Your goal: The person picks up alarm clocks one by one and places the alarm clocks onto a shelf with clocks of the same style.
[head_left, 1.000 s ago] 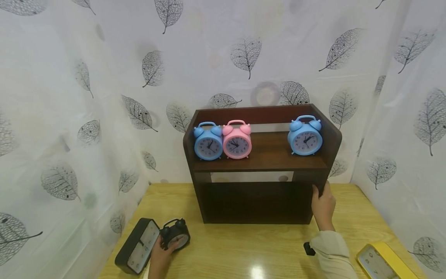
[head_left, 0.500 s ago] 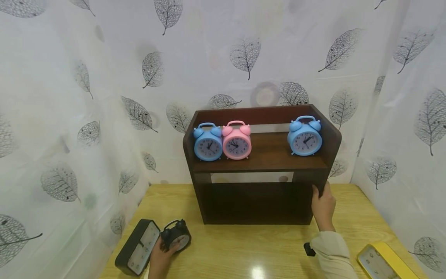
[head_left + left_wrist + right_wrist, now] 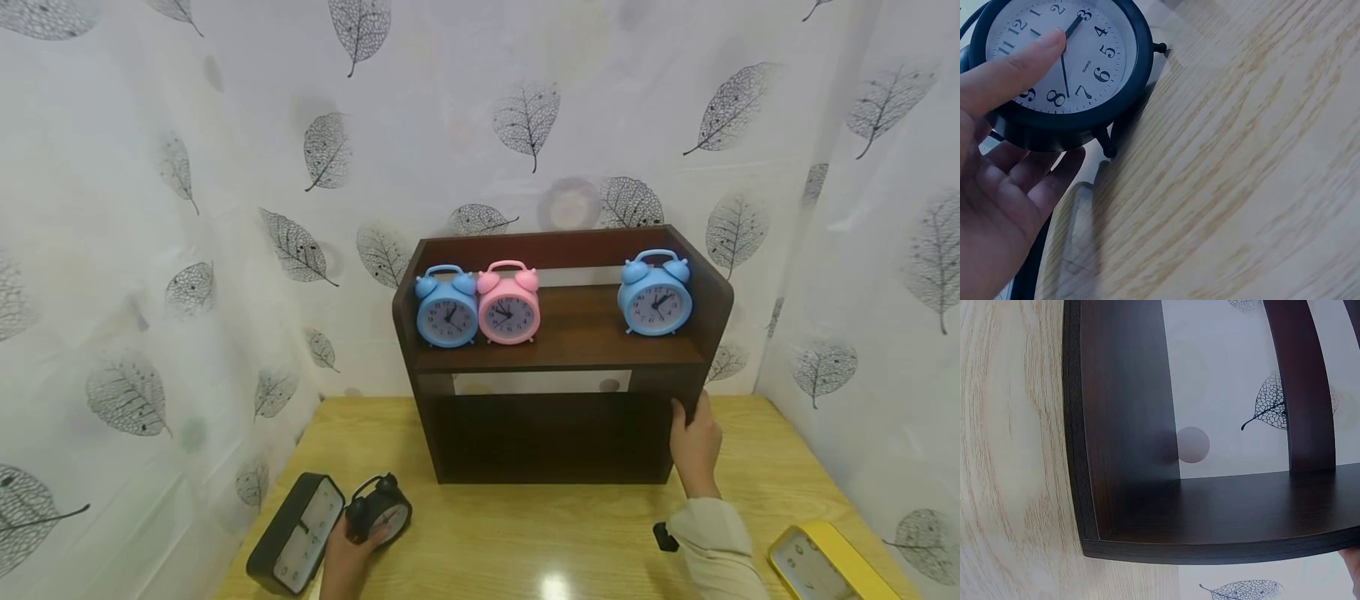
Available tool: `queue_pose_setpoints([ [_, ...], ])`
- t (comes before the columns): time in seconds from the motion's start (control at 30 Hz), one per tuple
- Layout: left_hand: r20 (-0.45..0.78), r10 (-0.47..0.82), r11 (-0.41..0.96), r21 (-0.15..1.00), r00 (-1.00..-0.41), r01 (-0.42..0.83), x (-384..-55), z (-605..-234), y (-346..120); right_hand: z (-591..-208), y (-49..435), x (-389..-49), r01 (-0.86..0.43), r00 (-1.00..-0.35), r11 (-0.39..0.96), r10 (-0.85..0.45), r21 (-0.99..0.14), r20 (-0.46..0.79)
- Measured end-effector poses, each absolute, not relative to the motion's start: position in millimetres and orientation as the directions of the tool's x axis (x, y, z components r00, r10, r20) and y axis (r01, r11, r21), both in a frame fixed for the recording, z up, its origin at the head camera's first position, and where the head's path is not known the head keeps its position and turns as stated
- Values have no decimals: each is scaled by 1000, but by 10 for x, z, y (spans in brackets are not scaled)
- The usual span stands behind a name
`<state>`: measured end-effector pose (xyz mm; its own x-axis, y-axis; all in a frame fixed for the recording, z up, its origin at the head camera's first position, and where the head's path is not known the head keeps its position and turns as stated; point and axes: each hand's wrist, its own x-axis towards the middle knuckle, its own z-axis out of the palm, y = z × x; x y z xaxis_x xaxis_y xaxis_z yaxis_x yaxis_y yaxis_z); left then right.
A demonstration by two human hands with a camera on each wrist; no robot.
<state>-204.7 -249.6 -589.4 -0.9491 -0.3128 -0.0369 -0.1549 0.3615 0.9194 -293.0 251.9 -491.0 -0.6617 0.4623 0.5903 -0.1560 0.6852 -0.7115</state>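
Note:
My left hand [image 3: 347, 557] holds a black twin-bell alarm clock [image 3: 380, 512] at the front left of the table. In the left wrist view the thumb [image 3: 1019, 70] lies across the white dial and the other fingers are behind the case; the clock's small feet [image 3: 1108, 145] are close to the wood. My right hand [image 3: 696, 446] grips the right side panel of a dark brown two-tier shelf [image 3: 562, 354], thumb at its front edge. The right wrist view shows the shelf's lower compartment [image 3: 1122, 506], with only a bit of the hand at the right edge.
On the upper tier stand a blue alarm clock [image 3: 447, 321] and a pink one [image 3: 508, 317] at left, another blue one [image 3: 655, 304] at right. A black rectangular clock [image 3: 296, 533] lies beside my left hand. A yellow clock [image 3: 832, 562] lies front right. Leaf-print curtains surround the table.

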Motion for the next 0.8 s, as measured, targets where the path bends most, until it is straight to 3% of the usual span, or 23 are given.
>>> queue_pose_setpoints([
  [0.8, -13, -312, 380, 915, -950, -137, -2035, -5869, -2484, -4935, 2521, -2917, -163, -657, 689, 458, -706, 599],
])
